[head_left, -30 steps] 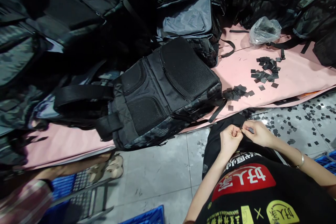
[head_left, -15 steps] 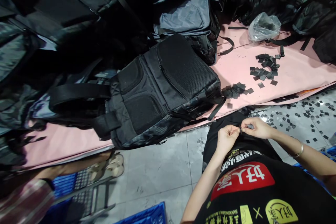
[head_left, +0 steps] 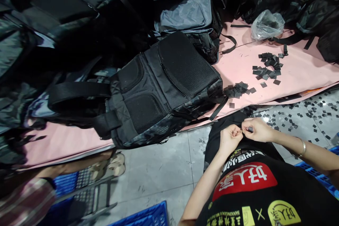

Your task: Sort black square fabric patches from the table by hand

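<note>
Above my lap, my left hand and my right hand meet fingertip to fingertip, both pinched. A small dark grey piece shows between the fingers of my right hand. What the left fingertips pinch is too small to make out. Just beyond my hands a black backpack lies on the pink-covered table, its padded mesh back facing up. Beside its right end lies a pile of small black square pieces. Another heap of black squares is farther right on the table.
A clear plastic bag stands at the back right of the pink table. An open bag with grey lining sits behind the backpack. Black squares litter the floor at right. Blue crates stand below; another person's arm is at left.
My fingers have shifted slightly in their pinch, the right ones curling in more. The backpack and the piles of squares have stayed in place.
</note>
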The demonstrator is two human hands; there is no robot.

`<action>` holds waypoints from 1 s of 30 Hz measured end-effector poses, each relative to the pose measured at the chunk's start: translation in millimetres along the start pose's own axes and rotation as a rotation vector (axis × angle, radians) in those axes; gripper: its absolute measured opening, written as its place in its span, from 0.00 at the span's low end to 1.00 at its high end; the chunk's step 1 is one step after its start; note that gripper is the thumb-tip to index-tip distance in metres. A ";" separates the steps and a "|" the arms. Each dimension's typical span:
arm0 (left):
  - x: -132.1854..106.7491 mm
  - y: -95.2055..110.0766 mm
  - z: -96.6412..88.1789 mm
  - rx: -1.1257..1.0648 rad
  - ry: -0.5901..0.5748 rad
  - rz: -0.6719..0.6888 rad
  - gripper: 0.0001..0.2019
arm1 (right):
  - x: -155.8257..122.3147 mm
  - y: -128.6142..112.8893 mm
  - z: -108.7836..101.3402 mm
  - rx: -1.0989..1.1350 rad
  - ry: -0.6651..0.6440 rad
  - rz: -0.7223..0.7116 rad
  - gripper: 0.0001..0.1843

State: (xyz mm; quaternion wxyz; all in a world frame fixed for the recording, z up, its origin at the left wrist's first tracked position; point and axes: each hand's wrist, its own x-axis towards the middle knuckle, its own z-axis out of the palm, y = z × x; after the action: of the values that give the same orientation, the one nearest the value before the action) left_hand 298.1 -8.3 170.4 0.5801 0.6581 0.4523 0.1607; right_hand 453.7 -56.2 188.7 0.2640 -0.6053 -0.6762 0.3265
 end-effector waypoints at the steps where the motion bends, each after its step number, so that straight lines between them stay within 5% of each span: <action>1: -0.6 1.9 2.4 0.014 0.036 0.007 0.05 | -1.2 -1.1 2.8 -0.042 0.027 -0.001 0.07; 8: 2.8 -1.6 16.5 -0.095 0.169 -0.046 0.09 | -9.6 -3.9 16.6 -0.328 0.083 0.023 0.06; 15: 2.1 -3.7 15.9 -0.022 0.131 0.096 0.07 | -3.4 7.3 8.0 0.104 0.092 0.081 0.06; 20: 2.1 -2.8 14.0 -0.025 0.167 0.064 0.06 | -4.4 4.8 7.9 0.042 0.182 0.084 0.06; 26: 4.4 -5.3 6.0 -0.188 0.030 -0.020 0.09 | -2.6 16.4 -2.0 0.204 0.012 0.159 0.06; 30: 5.0 -7.3 2.2 -0.212 0.003 -0.041 0.12 | -2.8 17.2 0.1 0.169 0.025 0.178 0.06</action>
State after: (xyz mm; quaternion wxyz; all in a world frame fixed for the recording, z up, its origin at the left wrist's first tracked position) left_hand 299.4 -6.4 161.5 0.6488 0.5835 0.4470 0.1968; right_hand 465.1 -58.0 175.6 0.2922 -0.6426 -0.5866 0.3969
